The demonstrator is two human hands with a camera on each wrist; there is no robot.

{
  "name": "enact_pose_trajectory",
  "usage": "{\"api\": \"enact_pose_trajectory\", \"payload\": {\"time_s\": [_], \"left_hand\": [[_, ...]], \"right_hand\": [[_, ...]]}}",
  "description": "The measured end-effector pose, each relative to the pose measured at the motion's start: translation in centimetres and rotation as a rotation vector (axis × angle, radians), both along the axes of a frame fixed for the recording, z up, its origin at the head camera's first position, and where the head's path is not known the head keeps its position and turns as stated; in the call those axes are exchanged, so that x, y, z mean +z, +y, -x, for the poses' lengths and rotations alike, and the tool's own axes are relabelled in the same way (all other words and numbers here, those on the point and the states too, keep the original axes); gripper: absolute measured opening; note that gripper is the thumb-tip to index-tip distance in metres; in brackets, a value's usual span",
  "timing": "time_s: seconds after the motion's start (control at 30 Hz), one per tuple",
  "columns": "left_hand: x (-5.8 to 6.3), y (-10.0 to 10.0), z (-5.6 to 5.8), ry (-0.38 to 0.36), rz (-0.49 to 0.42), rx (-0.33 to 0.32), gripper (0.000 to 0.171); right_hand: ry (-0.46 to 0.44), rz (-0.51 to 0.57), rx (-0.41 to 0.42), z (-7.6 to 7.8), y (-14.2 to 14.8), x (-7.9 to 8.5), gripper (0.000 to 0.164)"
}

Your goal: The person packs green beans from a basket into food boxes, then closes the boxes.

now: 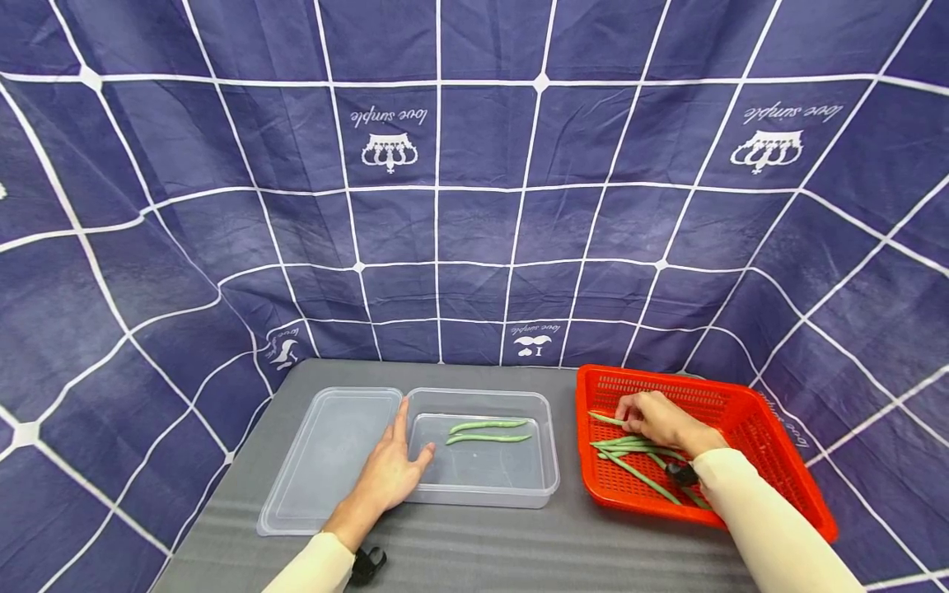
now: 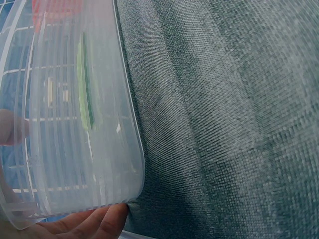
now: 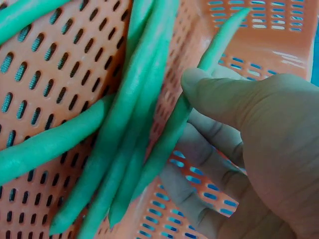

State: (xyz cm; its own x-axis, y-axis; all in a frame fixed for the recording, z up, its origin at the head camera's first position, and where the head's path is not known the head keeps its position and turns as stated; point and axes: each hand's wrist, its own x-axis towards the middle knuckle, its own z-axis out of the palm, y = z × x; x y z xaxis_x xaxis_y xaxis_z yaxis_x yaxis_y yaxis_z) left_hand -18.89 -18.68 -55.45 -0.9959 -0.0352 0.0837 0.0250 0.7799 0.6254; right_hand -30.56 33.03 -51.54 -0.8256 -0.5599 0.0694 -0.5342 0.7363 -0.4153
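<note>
My right hand [image 1: 656,418] is inside the red basket [image 1: 593,486], pinching one green bean [image 3: 222,42] between thumb and fingers. Beside it several more green beans [image 3: 132,99] lie in a loose bunch on the basket's slotted bottom. My left hand [image 1: 391,468] rests on the left side of the clear plastic container [image 1: 482,497], its fingers along the wall and the thumb over the rim. Two green beans [image 1: 488,438] lie side by side in that container. Through its wall, the left wrist view shows a green bean [image 2: 84,84].
A translucent lid [image 1: 334,453] lies flat to the left of the container. Everything stands on a grey cloth-covered table [image 1: 474,548]. Behind and at both sides hangs a blue curtain with white lines [image 1: 474,231].
</note>
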Motion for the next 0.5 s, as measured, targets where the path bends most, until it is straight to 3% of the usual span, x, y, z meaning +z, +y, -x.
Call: {"api": "enact_pose_trajectory", "payload": {"time_s": [0.5], "left_hand": [[-0.1, 0.0, 0.0, 0.012, -0.002, -0.004, 0.102]], "right_hand": [[0.119, 0.067, -0.038, -0.5, -0.7, 2.2, 0.022]]}}
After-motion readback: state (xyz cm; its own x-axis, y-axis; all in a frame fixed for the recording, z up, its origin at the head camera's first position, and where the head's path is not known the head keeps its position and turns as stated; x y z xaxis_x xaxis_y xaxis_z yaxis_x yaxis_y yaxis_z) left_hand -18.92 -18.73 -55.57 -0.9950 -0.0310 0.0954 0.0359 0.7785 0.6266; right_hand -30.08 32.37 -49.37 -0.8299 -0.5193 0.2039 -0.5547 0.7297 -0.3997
